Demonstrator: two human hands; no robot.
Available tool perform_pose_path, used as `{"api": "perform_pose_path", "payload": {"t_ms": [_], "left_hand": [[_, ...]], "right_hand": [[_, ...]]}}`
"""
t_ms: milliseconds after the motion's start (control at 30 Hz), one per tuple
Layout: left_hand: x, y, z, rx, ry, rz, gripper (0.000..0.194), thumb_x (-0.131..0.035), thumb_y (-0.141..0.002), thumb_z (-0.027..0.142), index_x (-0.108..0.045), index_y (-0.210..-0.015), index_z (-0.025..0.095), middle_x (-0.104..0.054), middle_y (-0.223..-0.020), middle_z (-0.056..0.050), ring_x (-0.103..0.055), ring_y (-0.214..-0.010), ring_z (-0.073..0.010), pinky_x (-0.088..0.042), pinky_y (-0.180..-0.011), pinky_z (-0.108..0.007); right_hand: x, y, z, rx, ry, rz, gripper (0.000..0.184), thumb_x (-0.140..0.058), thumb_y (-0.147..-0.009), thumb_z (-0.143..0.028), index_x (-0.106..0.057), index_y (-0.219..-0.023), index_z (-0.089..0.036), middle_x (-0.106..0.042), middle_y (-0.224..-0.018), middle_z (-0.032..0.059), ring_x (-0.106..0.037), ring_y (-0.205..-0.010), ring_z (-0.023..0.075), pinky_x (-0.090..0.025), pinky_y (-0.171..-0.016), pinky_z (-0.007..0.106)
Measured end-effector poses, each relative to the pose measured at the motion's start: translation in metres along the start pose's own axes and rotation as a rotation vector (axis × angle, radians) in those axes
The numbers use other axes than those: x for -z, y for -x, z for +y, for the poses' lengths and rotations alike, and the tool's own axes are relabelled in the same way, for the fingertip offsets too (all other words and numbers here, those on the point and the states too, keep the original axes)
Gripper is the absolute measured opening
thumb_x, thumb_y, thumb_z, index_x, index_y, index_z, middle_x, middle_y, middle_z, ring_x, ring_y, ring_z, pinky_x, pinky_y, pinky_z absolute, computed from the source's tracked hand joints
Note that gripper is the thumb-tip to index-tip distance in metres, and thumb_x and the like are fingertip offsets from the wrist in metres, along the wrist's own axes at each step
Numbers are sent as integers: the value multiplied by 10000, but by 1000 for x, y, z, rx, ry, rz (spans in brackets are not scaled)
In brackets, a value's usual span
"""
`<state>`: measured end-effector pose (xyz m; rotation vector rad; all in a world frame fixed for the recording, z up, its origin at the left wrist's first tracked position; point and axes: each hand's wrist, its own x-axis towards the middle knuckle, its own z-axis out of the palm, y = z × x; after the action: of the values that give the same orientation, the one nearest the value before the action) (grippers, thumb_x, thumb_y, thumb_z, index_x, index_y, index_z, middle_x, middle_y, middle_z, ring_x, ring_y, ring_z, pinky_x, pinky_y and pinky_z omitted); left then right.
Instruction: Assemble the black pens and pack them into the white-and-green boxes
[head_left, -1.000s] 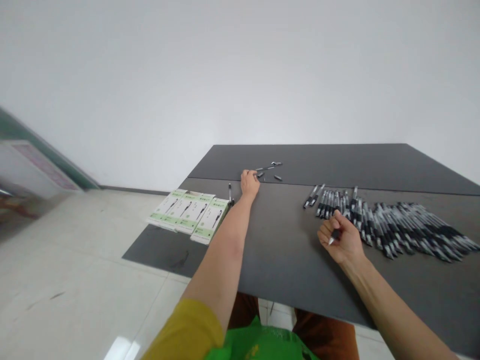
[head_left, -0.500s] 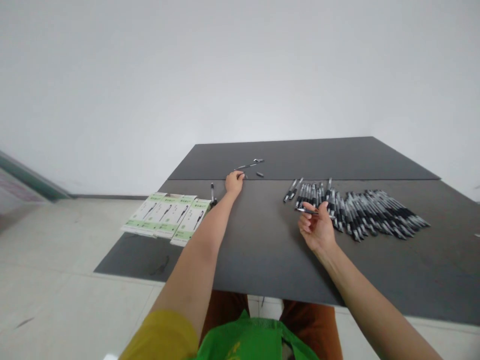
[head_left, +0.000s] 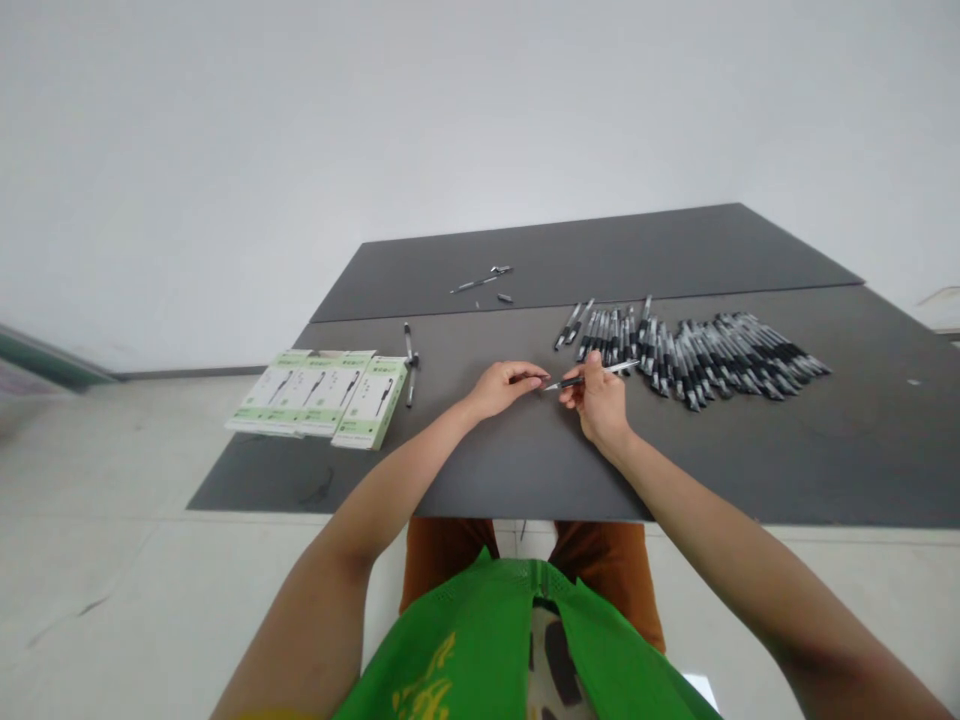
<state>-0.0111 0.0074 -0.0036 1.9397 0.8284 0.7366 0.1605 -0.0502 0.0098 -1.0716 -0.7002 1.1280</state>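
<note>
My right hand is closed around a pen with a clear barrel and a black grip, its pointed end facing left. Just left of that tip is my left hand, thumb and fingers pinched together. Whatever lies between those fingertips is too small to make out. The hands are close together above the near half of the dark table. To the right of them lies a large pile of similar pens side by side, with a few pens at its left end.
Several green and white boxes printed with a pen lie at the table's left. Beside them are loose pens. Farther back on the dark table lie a thin rod, a short dark piece and small parts.
My left hand has come back from the small parts at the far side to the pen tip. My right hand has moved left with the pen. The view has tilted down.
</note>
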Motion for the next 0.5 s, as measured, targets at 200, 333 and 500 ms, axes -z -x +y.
{"api": "perform_pose_path", "payload": {"t_ms": [200,333,500], "left_hand": [[9,2,4,-8,140,-125,271,-627,-874,342,-719,-1046,155,-742,-981,-67,-666,-919,-153,-475,-886,-284],[8,3,7,-31,152,-145,295,-622,-882,369,-711,-1055,148,-746,-944,-71,-671,-893,-156,-478,-872,-289],[11,4,12,-42,82,-161,277,-638,-872,359,-716,-1052,163,-752,-941,-62,-676,-913,-160,-470,-888,-291]], "right_hand": [[1,0,9,106,129,33,614,-555,-753,-753,-621,-624,-157,-557,-407,12,-477,-314,80,-334,-303,178],[3,0,10,128,119,51,597,-564,-763,-735,-631,-630,-157,-565,-416,14,-485,-319,81,-340,-309,179],[3,0,9,138,100,49,595,-557,-777,-727,-633,-640,-154,-569,-427,18,-478,-318,79,-335,-315,184]]}}
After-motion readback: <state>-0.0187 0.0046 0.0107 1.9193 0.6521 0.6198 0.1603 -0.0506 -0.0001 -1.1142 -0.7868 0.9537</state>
